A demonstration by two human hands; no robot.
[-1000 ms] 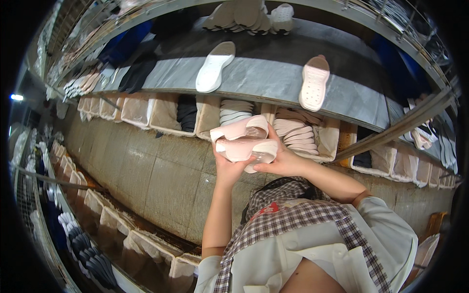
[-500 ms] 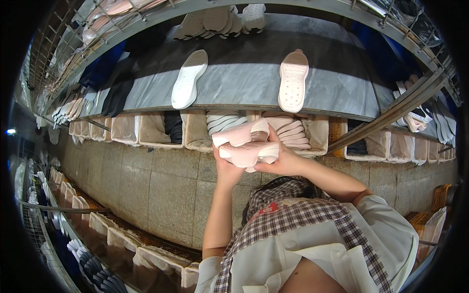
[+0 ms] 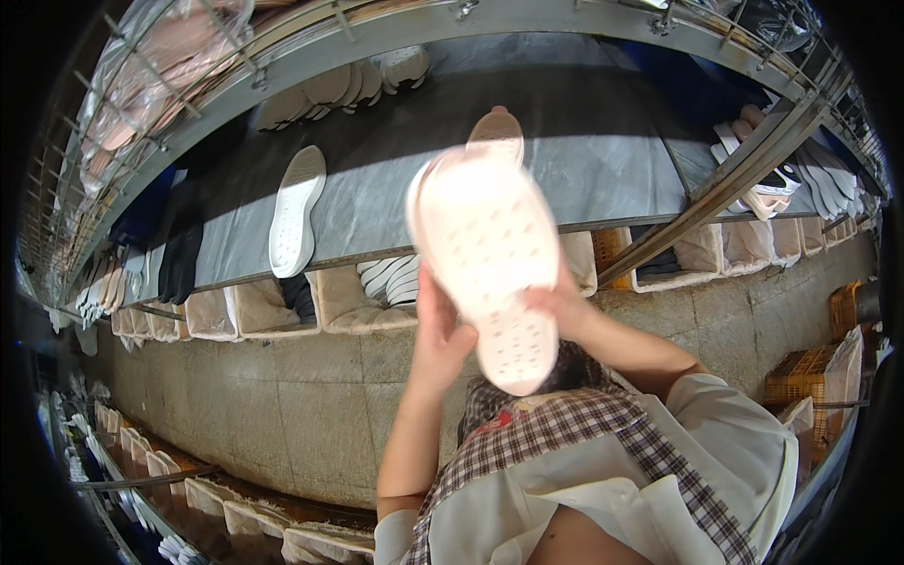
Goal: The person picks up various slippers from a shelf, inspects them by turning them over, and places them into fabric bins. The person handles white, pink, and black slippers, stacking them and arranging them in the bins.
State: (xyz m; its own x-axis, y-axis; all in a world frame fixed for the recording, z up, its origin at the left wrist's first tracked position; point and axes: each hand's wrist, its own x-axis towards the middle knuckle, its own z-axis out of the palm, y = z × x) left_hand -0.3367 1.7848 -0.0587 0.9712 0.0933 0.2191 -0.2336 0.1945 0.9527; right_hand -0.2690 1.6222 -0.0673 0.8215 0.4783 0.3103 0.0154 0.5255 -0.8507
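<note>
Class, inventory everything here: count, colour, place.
counter: one, grey, upper middle
held sole: at least one, pale pink, centre
white sole: one, white, counter's left
pink sole: one, pale pink, counter, partly behind held sole
stacked soles: several, pale, counter's back
lined bins: many, beige, below counter, lower left
crates: several, orange, right
wire rack: one, grey, top
floor: one, grey, below
checked apron: one, brown and white, bottom
shirt: one, pale, bottom
left fingers: several, bare, held sole's left
right fingers: several, bare, held sole's right

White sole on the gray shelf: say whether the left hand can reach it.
Probably yes: the white sole lies uncovered on the gray shelf, though the left hand would first have to leave the held pink sole.
</note>
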